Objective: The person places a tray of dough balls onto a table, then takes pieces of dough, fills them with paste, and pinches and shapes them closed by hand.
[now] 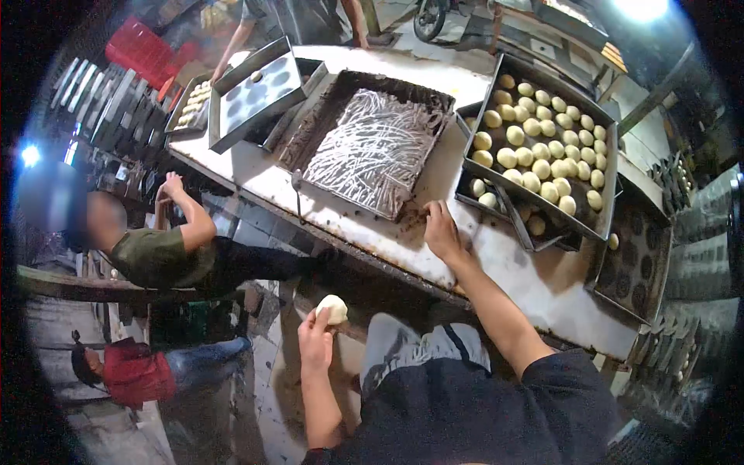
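In front of the table, low in the view, my left hand (315, 341) holds a pale, rounded piece of dough (332, 309) at its fingertips. My right hand (442, 232) is over the table, its fingers drawn together beside the near right corner of a dark-crusted tray (425, 159). Dark crumbs lie by those fingertips; whether anything is pinched there cannot be made out. White strands streak the dark filling (364, 147) inside that tray.
A metal tray of several dough balls (535, 167) rests on other trays at right. Near the right end lies a dark tray (632, 256). More trays (260, 93) stand at left. One person (167, 248) is close on the left, another (147, 372) behind; a third is across the table (465, 225).
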A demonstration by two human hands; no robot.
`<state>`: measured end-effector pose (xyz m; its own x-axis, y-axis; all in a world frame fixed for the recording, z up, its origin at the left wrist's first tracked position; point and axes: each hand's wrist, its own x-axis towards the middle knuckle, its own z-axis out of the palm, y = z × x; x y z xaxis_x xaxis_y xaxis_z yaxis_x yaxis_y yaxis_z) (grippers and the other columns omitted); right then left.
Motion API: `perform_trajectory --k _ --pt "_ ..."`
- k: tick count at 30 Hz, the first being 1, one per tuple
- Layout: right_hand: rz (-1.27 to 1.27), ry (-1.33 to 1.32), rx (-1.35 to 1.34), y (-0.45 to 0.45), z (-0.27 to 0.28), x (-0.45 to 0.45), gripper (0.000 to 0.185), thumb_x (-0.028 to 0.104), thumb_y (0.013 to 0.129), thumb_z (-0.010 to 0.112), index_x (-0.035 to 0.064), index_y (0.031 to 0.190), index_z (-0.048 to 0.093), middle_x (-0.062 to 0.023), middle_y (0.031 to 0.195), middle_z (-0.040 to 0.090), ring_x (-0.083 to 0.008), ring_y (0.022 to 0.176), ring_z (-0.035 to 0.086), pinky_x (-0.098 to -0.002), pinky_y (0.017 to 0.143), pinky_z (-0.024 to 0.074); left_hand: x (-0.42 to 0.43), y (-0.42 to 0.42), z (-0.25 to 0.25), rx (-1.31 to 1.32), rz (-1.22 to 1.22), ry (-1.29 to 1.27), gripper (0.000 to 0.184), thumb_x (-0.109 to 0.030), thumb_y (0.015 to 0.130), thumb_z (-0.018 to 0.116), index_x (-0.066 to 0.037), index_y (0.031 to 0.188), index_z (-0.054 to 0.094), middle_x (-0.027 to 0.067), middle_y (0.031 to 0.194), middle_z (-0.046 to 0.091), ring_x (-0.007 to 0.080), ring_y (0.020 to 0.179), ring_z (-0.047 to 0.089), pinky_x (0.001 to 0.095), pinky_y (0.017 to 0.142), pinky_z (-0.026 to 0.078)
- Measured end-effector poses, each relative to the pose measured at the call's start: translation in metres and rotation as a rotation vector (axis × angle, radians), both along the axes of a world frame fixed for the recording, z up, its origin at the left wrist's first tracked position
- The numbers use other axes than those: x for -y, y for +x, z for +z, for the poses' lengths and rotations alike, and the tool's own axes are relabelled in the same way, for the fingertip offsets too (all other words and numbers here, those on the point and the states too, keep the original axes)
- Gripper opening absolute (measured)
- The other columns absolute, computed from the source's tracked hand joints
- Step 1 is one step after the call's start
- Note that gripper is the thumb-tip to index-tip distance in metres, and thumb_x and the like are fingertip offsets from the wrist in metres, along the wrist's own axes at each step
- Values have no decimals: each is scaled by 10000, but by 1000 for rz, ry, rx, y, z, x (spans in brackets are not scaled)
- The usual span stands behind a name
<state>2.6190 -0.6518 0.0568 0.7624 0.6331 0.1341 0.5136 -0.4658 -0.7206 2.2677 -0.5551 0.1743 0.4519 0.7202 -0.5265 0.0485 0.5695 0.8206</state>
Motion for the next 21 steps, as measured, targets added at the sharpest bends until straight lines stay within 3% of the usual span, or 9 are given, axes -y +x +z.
perform_trajectory --k 2,4,7,8,11,13,14,17,21 --pt "-24 253 -58 -17 26 -5 209 -6 912 572 -23 1120 569 -233 1069 583 -442 1028 586 -502 897 479 10 7 1 77 85 13 297 -177 996 663 65 1166 644 139 1091 705 224 989 697 372 869 581" --pt "-18 297 -61 -24 42 -12 237 -15 910 567 -31 1146 584 -245 1069 601 -446 1037 594 -490 896 489 17 26 -13 26 116 -31 280 -216 987 685 35 1112 675 109 1043 725 208 925 707 358 857 583" --pt "-9 284 -51 -11 59 -31 371 -34 929 535 -10 1298 562 -263 1185 643 -440 1125 615 -476 945 490 15 63 -20 12 -127 -63 286 -223 994 676 37 1112 691 96 1031 728 175 913 698 335 848 568" --pt "-76 230 -268 -3 89 -36 325 -41 926 534 -20 1247 574 -280 1203 639 -438 1139 614 -482 930 492 9 76 -18 13 -214 -62 283 -221 996 672 37 1109 698 92 1023 730 165 907 693 327 845 562" --pt "-183 215 -61 46 91 -58 240 -49 923 523 -26 1156 578 -300 1130 637 -463 1052 633 -511 878 500 -33 104 -12 31 -363 -38 273 -213 996 670 42 1083 718 78 981 737 140 890 679 295 821 534" --pt "-176 141 204 75 81 -68 231 -32 928 497 -23 1151 557 -294 1089 626 -488 927 642 -535 817 518 -65 121 -10 53 -474 30 276 -214 988 679 46 1065 730 70 954 744 119 861 668 269 796 511" --pt "-192 127 221 82 90 -79 231 -32 928 497 -23 1151 557 -294 1089 626 -488 927 642 -535 817 518 -84 129 -9 81 -496 41 260 -201 987 678 44 1057 733 67 964 745 112 845 667 270 788 515" --pt "-243 -264 257 97 112 -123 203 10 940 455 -34 1128 516 -303 1128 604 -496 981 639 -540 843 539 -151 145 -18 106 -564 111 242 -173 990 662 52 1050 726 65 971 742 113 852 674 274 802 524" --pt "-405 -431 229 133 64 -185 187 47 994 414 -16 1139 513 -294 1156 609 -464 998 658 -554 863 543 -239 150 6 169 -599 99 281 -207 989 676 56 1079 716 82 985 745 125 891 684 283 852 531"
